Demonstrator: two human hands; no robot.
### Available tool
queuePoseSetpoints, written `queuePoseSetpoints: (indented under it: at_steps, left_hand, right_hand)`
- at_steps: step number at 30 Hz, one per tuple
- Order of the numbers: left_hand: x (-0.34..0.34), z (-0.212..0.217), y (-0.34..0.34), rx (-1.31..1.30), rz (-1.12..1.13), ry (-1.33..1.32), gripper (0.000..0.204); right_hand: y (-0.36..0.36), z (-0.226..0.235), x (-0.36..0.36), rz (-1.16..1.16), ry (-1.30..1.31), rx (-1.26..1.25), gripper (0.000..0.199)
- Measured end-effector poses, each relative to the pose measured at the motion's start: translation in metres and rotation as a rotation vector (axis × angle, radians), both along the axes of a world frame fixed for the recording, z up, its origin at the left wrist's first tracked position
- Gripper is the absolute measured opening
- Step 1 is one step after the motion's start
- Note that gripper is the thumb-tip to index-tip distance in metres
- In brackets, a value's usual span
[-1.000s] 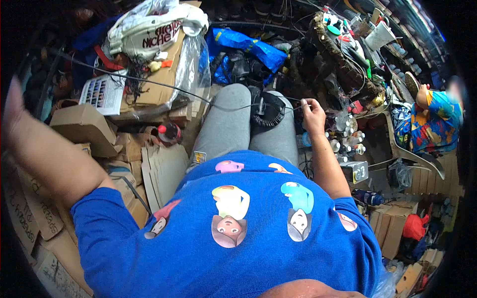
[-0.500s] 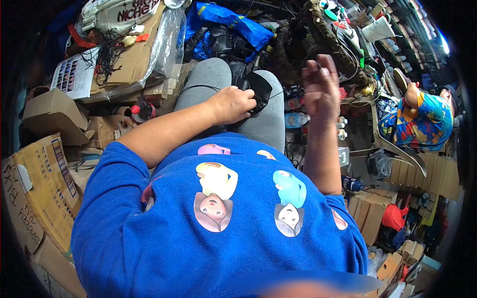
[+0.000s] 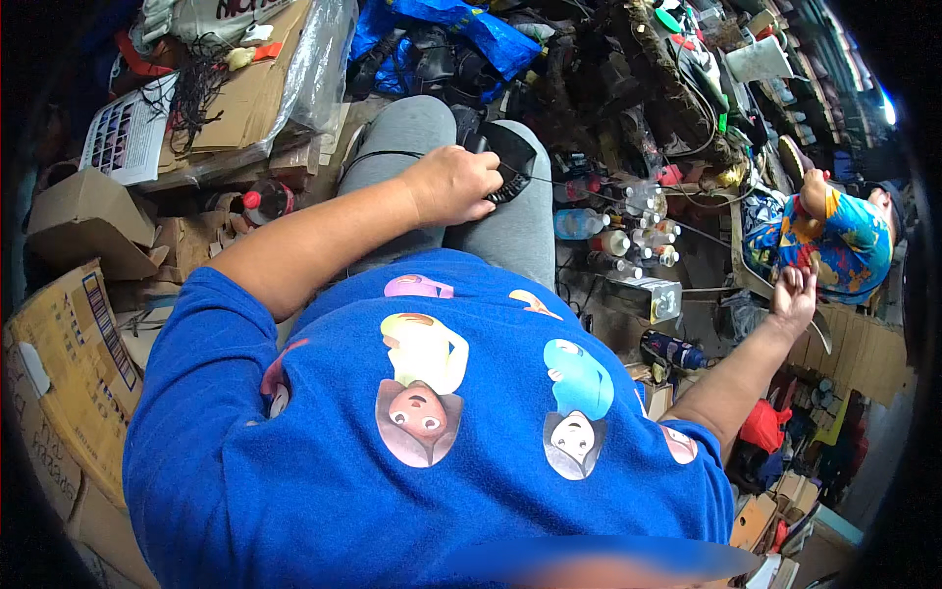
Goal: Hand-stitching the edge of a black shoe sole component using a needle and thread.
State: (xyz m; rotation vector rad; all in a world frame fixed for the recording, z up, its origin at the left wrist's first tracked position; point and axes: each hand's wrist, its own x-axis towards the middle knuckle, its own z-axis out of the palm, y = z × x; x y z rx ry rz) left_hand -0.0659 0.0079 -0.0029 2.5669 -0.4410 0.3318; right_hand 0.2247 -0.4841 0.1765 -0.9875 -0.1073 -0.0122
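A black shoe (image 3: 514,157), partly hidden by my fingers, rests on my right knee. My left hand (image 3: 459,185) is closed around its near side. From the shoe a thin dark thread (image 3: 589,193) stretches off to the right, toward my right hand (image 3: 795,297). That hand is out at the far right with its arm extended and its fingers curled as if round the thread; the hold itself is too fine to see clearly. Grey trousers (image 3: 412,137) cover my legs under the shoe.
Plastic bottles (image 3: 581,224) stand in a cluster right of my knee, beside a clear square container (image 3: 664,300). A person in a bright patterned shirt (image 3: 859,240) sits at the right. Cardboard boxes (image 3: 93,221) and a red-capped bottle (image 3: 267,201) lie left; a blue bag (image 3: 491,39) is ahead.
My right hand has swung from beside my right knee outward to the far right, its fingers more curled now. My left hand stays on the shoe, turned slightly.
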Motion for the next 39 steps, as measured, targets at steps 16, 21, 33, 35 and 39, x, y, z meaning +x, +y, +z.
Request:
queuePoseSetpoints:
  at_steps: [16,21,33,35,39]
  left_hand:
    - [0.078,0.006,0.030,-0.500,-0.113,0.534,0.023]
    - [0.089,0.003,0.036,-0.565,-0.225,0.667,0.023]
    - [0.088,-0.002,0.045,-0.743,-0.289,0.752,0.024]
    - [0.088,-0.002,0.045,-0.744,-0.291,0.752,0.025]
    - [0.088,-0.002,0.045,-0.738,-0.303,0.753,0.026]
  right_hand:
    - [0.044,-0.027,-0.072,0.105,0.087,-1.031,0.066]
    - [0.229,-0.083,-0.155,0.663,0.033,-1.277,0.056]
    - [0.293,-0.116,-0.174,0.675,-0.409,-1.317,0.029]
    - [0.296,-0.114,-0.177,0.592,-0.616,-1.428,0.021]
    - [0.303,-0.101,-0.182,0.672,-0.547,-1.526,0.026]
